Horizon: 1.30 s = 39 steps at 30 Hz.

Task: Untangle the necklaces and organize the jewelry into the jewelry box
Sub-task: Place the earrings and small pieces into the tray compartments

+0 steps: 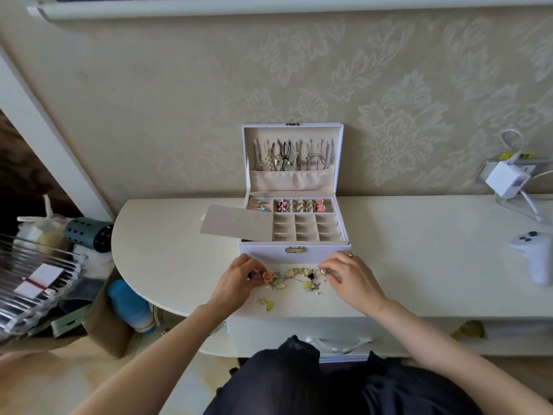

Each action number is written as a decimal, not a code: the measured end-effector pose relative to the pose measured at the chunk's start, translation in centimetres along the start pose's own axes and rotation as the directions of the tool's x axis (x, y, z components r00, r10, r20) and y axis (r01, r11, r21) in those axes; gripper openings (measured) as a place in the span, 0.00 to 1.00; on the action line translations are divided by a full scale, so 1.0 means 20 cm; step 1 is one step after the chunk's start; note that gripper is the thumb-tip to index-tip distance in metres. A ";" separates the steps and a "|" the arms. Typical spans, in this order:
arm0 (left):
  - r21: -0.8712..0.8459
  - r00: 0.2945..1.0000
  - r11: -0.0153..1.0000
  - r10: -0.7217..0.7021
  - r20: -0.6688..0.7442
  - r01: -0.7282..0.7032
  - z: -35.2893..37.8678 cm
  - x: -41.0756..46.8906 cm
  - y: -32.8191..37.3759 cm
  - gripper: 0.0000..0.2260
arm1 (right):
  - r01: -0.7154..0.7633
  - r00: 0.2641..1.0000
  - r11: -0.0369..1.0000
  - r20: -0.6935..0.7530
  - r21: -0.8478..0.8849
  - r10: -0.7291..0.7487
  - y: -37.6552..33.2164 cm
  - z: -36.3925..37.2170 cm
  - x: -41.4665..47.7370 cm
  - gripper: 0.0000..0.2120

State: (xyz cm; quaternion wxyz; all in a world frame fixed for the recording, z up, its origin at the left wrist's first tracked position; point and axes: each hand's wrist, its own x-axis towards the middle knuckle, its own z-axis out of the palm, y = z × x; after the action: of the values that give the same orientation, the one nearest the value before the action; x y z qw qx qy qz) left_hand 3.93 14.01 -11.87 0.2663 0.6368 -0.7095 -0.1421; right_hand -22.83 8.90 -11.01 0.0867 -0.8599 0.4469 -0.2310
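Nearest the person, at the front edge of the white table (167, 259), a small yellow charm (266, 304) lies apart from the rest. Just beyond it a heap of loose jewelry (299, 277) is strung out between both hands. The left hand (236, 278) has its fingers curled onto the heap's left end, touching an orange round piece (267, 277); exactly what it pinches is hidden. The right hand (348, 275) pinches a silvery piece (323, 271) at the right end. The step in hand looks like sorting small items, and it would go best by lifting one piece clear, watching that no hook drags a neighbour, then pairing matches before dropping them in. Behind the heap stands the jewelry box (294, 256), open. Its near grid of compartments (305, 227) is empty, and a flat beige insert (238, 224) covers the left part and overhangs the side. The row behind holds rings (299, 206) and small coloured pieces. Farthest, the upright lid carries necklaces (291, 157) hung separately, their ends tucked into a gathered pocket (291, 181).
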 end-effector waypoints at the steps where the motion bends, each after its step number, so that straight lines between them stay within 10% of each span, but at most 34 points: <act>1: -0.008 1.000 1.000 -0.004 -0.001 0.004 0.00 0.00 0.01 0.09 | -0.022 0.999 1.000 0.027 0.003 0.021 0.01 0.00 -0.01 0.09; 11: 0.077 0.976 0.989 0.137 -0.171 -0.126 0.01 -0.06 0.02 0.06 | -0.125 0.990 0.992 0.060 0.013 0.124 0.00 0.00 0.01 0.08; 16: 0.111 0.958 0.955 0.282 -0.051 -0.275 0.01 -0.13 0.00 0.09 | 0.050 0.996 0.999 -0.072 -0.010 -0.051 -0.05 0.05 0.03 0.10; 39: 0.145 0.944 0.942 0.318 -0.089 -0.303 0.03 -0.10 0.00 0.09 | -0.035 0.993 0.999 0.112 -0.002 0.035 -0.13 0.07 0.11 0.06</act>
State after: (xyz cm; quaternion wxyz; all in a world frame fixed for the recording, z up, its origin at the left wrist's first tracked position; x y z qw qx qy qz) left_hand 3.67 15.82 -12.69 0.2826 0.5397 -0.7928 -0.0164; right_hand -19.18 8.49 -10.68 0.1156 -0.8634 0.4565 -0.1809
